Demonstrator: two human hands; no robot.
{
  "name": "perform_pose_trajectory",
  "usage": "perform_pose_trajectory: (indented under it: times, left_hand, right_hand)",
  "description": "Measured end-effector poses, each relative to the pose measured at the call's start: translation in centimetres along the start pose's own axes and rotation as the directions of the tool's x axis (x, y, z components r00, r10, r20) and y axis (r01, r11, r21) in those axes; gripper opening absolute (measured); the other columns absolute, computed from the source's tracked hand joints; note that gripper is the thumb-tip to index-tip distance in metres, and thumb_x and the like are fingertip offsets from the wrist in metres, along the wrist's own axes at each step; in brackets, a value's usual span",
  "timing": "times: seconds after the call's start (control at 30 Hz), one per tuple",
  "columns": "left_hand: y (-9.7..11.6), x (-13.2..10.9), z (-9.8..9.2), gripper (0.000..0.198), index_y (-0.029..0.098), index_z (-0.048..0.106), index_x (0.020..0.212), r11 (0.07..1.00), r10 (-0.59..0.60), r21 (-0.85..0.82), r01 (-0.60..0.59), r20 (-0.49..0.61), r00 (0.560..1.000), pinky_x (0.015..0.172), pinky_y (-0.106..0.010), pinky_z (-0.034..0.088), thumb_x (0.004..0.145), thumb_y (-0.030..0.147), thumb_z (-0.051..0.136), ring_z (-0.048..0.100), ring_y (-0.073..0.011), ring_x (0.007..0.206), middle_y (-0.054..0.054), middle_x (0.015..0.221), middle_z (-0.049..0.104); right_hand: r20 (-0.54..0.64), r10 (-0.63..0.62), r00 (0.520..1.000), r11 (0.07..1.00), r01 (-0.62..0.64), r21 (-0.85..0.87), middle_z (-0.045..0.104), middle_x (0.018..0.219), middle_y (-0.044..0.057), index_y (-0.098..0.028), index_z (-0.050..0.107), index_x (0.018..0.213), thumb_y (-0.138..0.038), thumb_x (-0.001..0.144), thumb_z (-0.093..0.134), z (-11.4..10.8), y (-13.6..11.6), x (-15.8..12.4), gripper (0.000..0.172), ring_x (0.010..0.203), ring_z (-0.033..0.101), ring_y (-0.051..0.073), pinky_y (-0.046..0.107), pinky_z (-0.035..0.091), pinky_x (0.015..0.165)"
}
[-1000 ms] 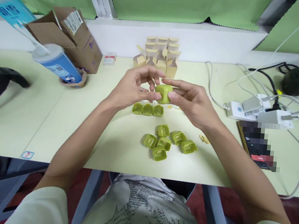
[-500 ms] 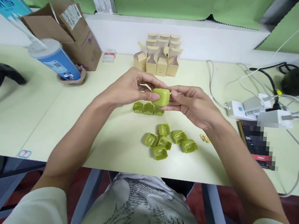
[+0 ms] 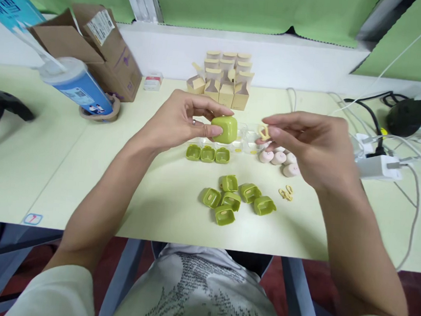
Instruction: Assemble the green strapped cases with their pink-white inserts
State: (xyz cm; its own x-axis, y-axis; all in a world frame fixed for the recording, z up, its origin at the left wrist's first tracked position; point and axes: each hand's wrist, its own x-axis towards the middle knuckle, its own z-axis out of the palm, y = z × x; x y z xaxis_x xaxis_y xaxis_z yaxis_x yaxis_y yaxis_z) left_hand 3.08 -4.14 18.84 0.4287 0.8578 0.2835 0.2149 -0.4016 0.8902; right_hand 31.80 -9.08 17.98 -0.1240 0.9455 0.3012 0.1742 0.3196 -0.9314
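Observation:
My left hand [image 3: 179,121] is closed on a rounded green case [image 3: 224,128], held above the table. My right hand [image 3: 313,145] has its fingertips pinched on a small yellow clip [image 3: 264,131], a little to the right of the case. Below the case, three green shells [image 3: 208,154] sit in a row. Nearer to me lies a cluster of several green shells [image 3: 234,201]. Pale pink rounded pieces [image 3: 279,158] lie under my right hand. More yellow clips [image 3: 286,192] rest on the table beside the cluster.
Small beige cartons [image 3: 225,78] stand at the back. A brown cardboard box [image 3: 95,44] and a blue tube [image 3: 74,87] are at the left. White chargers [image 3: 377,165] and cables [image 3: 418,186] crowd the right. A clear plastic tray [image 3: 247,136] lies behind the shells.
My right hand has let go of the green case and moved right, now pinching a yellow clip. My left hand alone keeps the case. The pink pieces are now uncovered.

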Motion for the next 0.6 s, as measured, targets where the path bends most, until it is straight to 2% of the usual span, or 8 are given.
perform_pose_trajectory:
  times: [0.07, 0.17, 0.23, 0.3, 0.37, 0.43, 0.53, 0.6]
  left_hand:
    - [0.1, -0.1, -0.2, 0.042, 0.023, 0.088, 0.113, 1.000, -0.002, 0.026, 0.003, -0.027, 1.000, 0.090, -0.036, 0.067, 0.075, 0.036, 0.101, 0.078, -0.0238, 0.103, -0.007, 0.107, 0.084]
    - [0.3, -0.1, -0.1, 0.041, 0.022, 0.088, 0.111, 0.999, -0.001, 0.045, 0.002, -0.029, 1.000, 0.092, -0.039, 0.068, 0.075, 0.034, 0.101, 0.078, -0.0249, 0.104, -0.008, 0.109, 0.084]
    - [0.3, -0.1, 0.1, 0.040, 0.022, 0.087, 0.111, 0.999, 0.002, 0.037, -0.001, -0.009, 1.000, 0.089, -0.040, 0.069, 0.075, 0.033, 0.101, 0.077, -0.0262, 0.105, -0.009, 0.110, 0.084]
    - [0.3, -0.1, 0.4, 0.039, 0.023, 0.088, 0.111, 1.000, 0.009, 0.024, -0.010, 0.011, 1.000, 0.084, -0.039, 0.070, 0.075, 0.032, 0.100, 0.077, -0.0269, 0.107, -0.009, 0.112, 0.083]
    - [0.2, -0.1, 0.5, 0.037, 0.023, 0.088, 0.110, 0.999, 0.022, 0.023, -0.023, 0.020, 1.000, 0.082, -0.038, 0.070, 0.076, 0.033, 0.100, 0.076, -0.0265, 0.107, -0.009, 0.113, 0.082]
    - [0.0, -0.1, 0.6, 0.036, 0.024, 0.088, 0.110, 0.999, 0.029, 0.039, -0.030, 0.017, 0.999, 0.082, -0.037, 0.069, 0.077, 0.032, 0.099, 0.076, -0.0257, 0.106, -0.009, 0.112, 0.082]
    - [-0.1, -0.1, 0.5, 0.035, 0.024, 0.088, 0.109, 0.998, 0.027, 0.050, -0.027, 0.012, 1.000, 0.084, -0.038, 0.068, 0.077, 0.032, 0.099, 0.076, -0.0256, 0.104, -0.009, 0.112, 0.081]
    - [-0.1, -0.1, 0.4, 0.037, 0.023, 0.088, 0.109, 0.999, 0.026, 0.044, -0.027, 0.012, 1.000, 0.084, -0.039, 0.068, 0.075, 0.032, 0.100, 0.076, -0.0256, 0.103, -0.009, 0.111, 0.081]
  right_hand:
    - [-0.047, -0.032, 0.998, 0.986, 0.024, -0.167, 0.085, 0.100, 0.005, -0.030, 0.089, 0.107, -0.036, 0.091, 0.092, -1.7, 0.6, -2.9, 0.018, 0.086, 0.079, 0.024, 0.038, 0.067, 0.069]
    - [-0.136, -0.083, 0.987, 0.894, 0.013, -0.449, 0.084, 0.109, 0.007, -0.029, 0.087, 0.106, -0.036, 0.098, 0.084, -3.8, 3.4, -8.5, 0.011, 0.102, 0.079, 0.027, 0.043, 0.065, 0.087]
    - [-0.253, -0.136, 0.958, 0.767, -0.060, -0.639, 0.083, 0.104, 0.009, -0.026, 0.086, 0.104, -0.036, 0.102, 0.078, -4.5, 5.9, -12.0, 0.012, 0.099, 0.079, 0.029, 0.046, 0.064, 0.088]
    - [-0.311, -0.197, 0.930, 0.695, -0.092, -0.713, 0.082, 0.101, 0.010, -0.024, 0.085, 0.101, -0.035, 0.104, 0.073, -4.6, 8.0, -14.5, 0.016, 0.095, 0.079, 0.030, 0.050, 0.065, 0.088]
    - [-0.310, -0.220, 0.925, 0.668, -0.088, -0.739, 0.082, 0.103, 0.011, -0.023, 0.085, 0.101, -0.033, 0.105, 0.071, -4.4, 9.4, -15.7, 0.018, 0.093, 0.080, 0.030, 0.050, 0.066, 0.087]
    - [-0.269, -0.213, 0.939, 0.658, -0.065, -0.750, 0.083, 0.106, 0.012, -0.023, 0.085, 0.103, -0.031, 0.106, 0.069, -4.1, 9.8, -15.9, 0.018, 0.095, 0.081, 0.030, 0.050, 0.068, 0.088]
    - [-0.243, -0.238, 0.940, 0.658, -0.027, -0.753, 0.084, 0.108, 0.012, -0.024, 0.085, 0.107, -0.031, 0.107, 0.068, -3.8, 8.9, -15.8, 0.018, 0.101, 0.081, 0.032, 0.052, 0.067, 0.095]
    - [-0.201, -0.222, 0.954, 0.696, 0.011, -0.718, 0.084, 0.114, 0.011, -0.026, 0.085, 0.115, -0.032, 0.107, 0.070, -3.8, 8.0, -15.9, 0.018, 0.107, 0.081, 0.032, 0.051, 0.067, 0.098]
